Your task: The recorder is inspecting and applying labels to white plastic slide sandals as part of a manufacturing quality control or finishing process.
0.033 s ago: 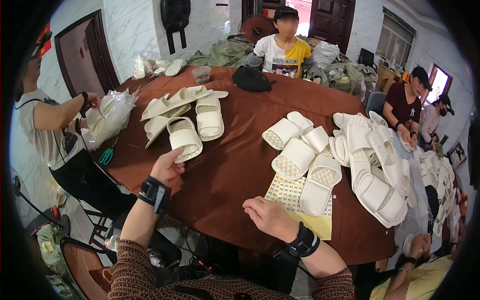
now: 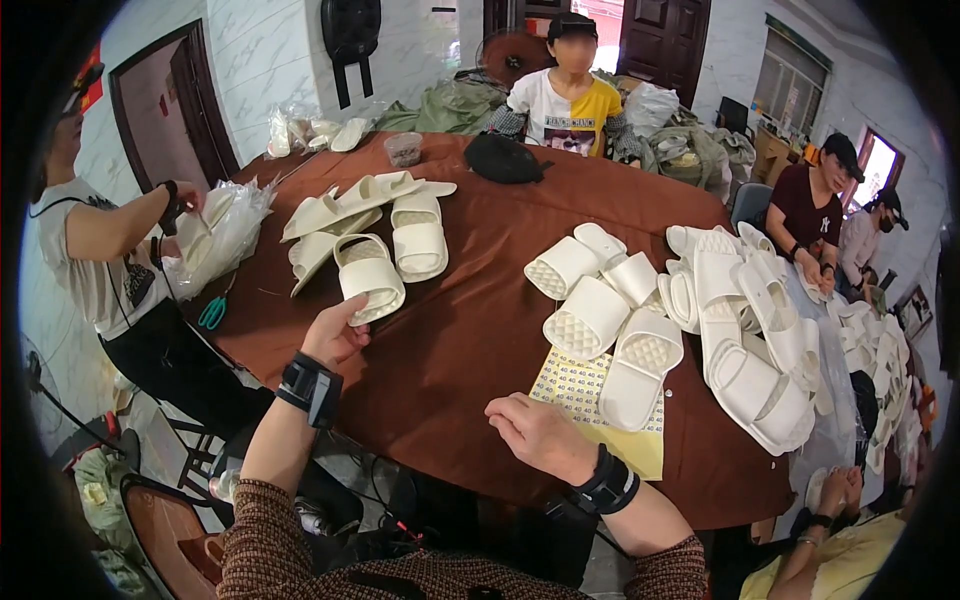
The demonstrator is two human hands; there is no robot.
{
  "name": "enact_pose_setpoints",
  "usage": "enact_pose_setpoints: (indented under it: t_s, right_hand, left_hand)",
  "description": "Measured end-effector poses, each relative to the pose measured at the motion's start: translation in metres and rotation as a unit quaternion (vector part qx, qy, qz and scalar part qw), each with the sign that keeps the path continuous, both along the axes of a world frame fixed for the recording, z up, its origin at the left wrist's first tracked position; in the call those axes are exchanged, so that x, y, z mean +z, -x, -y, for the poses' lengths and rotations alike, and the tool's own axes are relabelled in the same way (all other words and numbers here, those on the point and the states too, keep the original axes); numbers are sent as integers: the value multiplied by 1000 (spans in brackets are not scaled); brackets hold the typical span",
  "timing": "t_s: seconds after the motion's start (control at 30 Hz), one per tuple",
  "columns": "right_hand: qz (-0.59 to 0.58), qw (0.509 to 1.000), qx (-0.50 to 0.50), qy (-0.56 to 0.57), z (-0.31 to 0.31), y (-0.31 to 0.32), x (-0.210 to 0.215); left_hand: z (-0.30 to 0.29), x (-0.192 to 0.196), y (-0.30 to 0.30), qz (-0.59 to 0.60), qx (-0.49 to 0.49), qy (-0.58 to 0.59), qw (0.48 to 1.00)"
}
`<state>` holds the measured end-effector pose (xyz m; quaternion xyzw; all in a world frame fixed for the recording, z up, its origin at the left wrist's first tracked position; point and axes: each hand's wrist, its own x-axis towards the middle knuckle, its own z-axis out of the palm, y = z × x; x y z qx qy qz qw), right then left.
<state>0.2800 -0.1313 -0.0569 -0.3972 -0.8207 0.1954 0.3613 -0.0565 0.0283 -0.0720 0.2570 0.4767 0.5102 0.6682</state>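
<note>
My left hand grips the near end of a cream slide slipper, its fingers closed on the sole's edge. That slipper lies at the front of a small group, with another slipper beside it. Above the table's near edge is my right hand, its fingers curled and pressed together; whatever they hold, if anything, is too small to make out. Just beyond it lies a yellow sticker sheet with small printed labels. A slipper partly covers the sheet.
More cream slippers are heaped at the right on the brown-covered table. Teal scissors lie at the left edge near a plastic bag. Toward the back are a clear tub and a black cap. Several people work around the table.
The hand of the person at the left has shifted slightly at the plastic bag. Both my hands and the slippers stay where they were.
</note>
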Motion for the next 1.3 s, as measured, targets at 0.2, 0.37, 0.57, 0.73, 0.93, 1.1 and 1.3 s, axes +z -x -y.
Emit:
enact_pose_setpoints:
  t_s: [0.2,0.37,0.57,0.73,0.93,1.1,1.3]
  right_hand:
    - [4,1000,-1,1,0,0,0]
    - [2,1000,-1,-1,0,0,0]
    - [-26,1000,-13,0,-1,-1,6]
    - [-111,992,-52,41,-6,-2,6]
    - [-265,941,-89,191,-17,-8,5]
    - [-402,893,-58,193,-19,-15,12]
    - [-414,867,-33,275,-18,-20,16]
  left_hand:
    - [-3,-2,2,7,40,2,999]
    - [31,14,0,43,10,-7,999]
    - [116,35,-15,51,-54,-108,991]
    - [156,44,-33,44,-93,-113,988]
    - [173,44,-45,41,-165,-118,978]
    - [174,42,-52,41,-216,-127,967]
    - [172,41,-53,33,-241,-118,963]
